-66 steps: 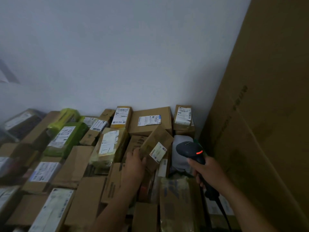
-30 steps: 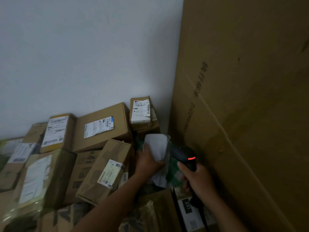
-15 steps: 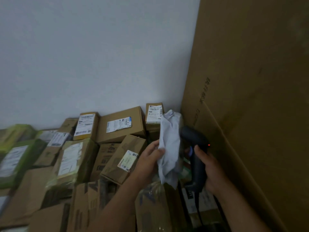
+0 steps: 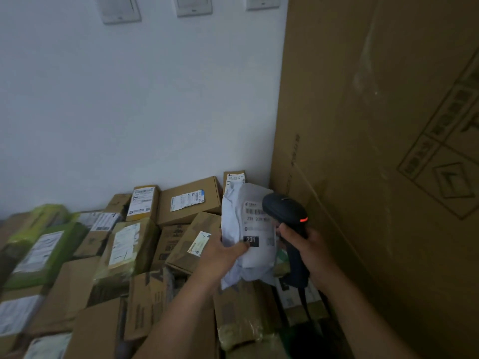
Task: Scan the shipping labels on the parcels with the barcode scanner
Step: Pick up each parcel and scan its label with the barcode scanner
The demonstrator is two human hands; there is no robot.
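cardboard everywhere: a heap of brown boxes (image 4: 189, 200) and green-wrapped parcels (image 4: 49, 244) fills the corner and hides the floor, under a white wall (image 4: 129, 99) carrying 3 wall plates (image 4: 193, 5). a tall cardboard carton (image 4: 375, 125) closes the right side. left hand (image 4: 223, 251) grips a white bag parcel (image 4: 248, 260) upright above the heap, fingers curled round its edge, thumb on its label (image 4: 259, 226) by the black "231". right hand (image 4: 308, 244) is wrapped round the scanner (image 4: 285, 211) handle. the scanner head, orange light lit, covers the label's upper right corner.
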